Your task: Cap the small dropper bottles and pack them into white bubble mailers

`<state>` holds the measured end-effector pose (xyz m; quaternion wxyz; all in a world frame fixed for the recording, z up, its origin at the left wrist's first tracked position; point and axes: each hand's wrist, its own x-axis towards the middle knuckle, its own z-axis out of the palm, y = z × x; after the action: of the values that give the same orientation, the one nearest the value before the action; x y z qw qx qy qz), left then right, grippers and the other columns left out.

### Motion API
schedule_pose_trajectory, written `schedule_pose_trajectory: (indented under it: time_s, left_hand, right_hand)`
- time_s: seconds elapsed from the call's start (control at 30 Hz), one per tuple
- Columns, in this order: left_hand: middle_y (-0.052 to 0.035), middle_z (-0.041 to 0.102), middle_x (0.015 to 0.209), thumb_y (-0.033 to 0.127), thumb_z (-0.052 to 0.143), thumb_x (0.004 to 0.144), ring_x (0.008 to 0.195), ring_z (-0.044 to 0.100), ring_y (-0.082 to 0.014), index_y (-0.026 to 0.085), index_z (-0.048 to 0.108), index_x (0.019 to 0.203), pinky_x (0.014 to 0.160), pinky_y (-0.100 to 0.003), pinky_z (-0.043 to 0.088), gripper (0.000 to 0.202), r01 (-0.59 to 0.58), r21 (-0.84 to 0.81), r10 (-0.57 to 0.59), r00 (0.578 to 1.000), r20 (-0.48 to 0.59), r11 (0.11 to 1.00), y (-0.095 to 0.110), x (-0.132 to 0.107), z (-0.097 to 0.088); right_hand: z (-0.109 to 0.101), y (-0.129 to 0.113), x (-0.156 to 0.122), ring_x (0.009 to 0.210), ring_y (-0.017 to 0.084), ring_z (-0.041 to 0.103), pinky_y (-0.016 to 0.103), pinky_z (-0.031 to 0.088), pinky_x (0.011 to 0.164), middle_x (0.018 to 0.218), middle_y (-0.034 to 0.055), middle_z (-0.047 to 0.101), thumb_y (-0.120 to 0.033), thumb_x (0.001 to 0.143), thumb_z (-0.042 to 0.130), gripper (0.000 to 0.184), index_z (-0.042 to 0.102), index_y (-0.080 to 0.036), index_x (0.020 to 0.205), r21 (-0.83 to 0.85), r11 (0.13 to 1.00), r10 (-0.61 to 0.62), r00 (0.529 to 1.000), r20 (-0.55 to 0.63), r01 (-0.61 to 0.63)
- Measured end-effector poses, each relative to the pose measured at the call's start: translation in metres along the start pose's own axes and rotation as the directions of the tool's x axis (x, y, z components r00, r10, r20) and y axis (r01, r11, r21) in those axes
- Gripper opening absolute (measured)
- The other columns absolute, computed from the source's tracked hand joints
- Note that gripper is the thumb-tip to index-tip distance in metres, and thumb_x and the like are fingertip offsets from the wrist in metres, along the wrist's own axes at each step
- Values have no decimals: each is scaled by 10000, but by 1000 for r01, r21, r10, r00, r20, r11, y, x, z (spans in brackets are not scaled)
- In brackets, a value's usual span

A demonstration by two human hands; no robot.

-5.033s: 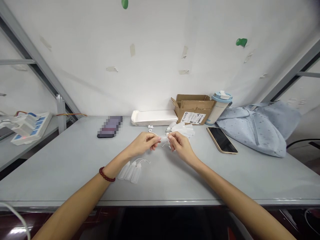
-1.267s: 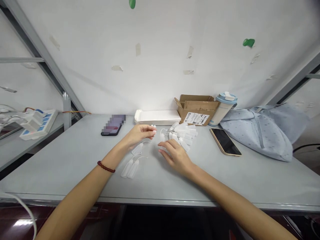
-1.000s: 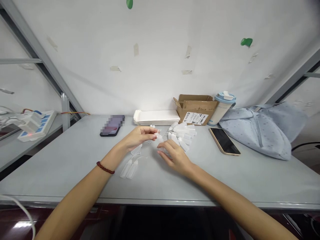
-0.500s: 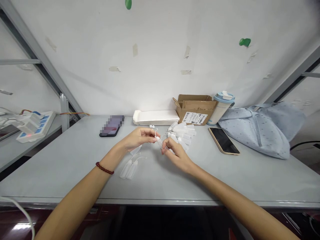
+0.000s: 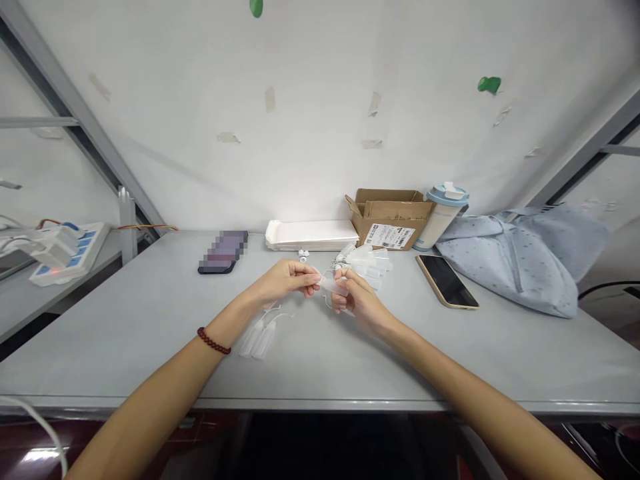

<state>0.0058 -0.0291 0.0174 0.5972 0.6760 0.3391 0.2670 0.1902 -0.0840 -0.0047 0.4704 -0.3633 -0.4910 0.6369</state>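
Between both hands is a small translucent plastic squeeze bottle [image 5: 333, 286], lying nearly level above the table. The fingertips of my left hand [image 5: 293, 280] pinch its left end, hiding most of that tip. My right hand [image 5: 364, 304] grips its other end between thumb and fingers. A thin curved tube [image 5: 327, 303] shows just below the bottle, by the right fingers. Two similar bottles with bent thin spouts [image 5: 264, 340] lie on the table near my left wrist. Behind my right hand, several more of these bottles [image 5: 370, 261] rest in a fanned pile.
Small white caps [image 5: 303, 255] lie behind the hands. Along the wall stand a white paper stack [image 5: 313, 235], an open cardboard box [image 5: 393, 217] and a lidded cup [image 5: 440, 217]. A phone [image 5: 449, 281], another dark phone [image 5: 223, 253] and a blue cloth bag [image 5: 510, 263] lie on the table.
The squeeze bottle has turned from steeply tilted to nearly level. My right hand has shifted slightly right and down, and the left fingers have closed over the bottle's tip.
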Motion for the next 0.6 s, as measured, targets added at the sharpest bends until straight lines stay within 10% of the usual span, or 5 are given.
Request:
schedule_pose_trajectory:
  time_s: [0.6]
  left_hand:
    - [-24,616,693,369,675,761,621,552,-113,126,664,727,641,-264,456,245,-35,-25,35,999,13,999,0,-1,5]
  right_hand:
    - [-3,-6,0,434,64,218,198,271,461,485,-117,241,-359,808,493,184,363,-231,785,-34,999,-1,1000,20,2]
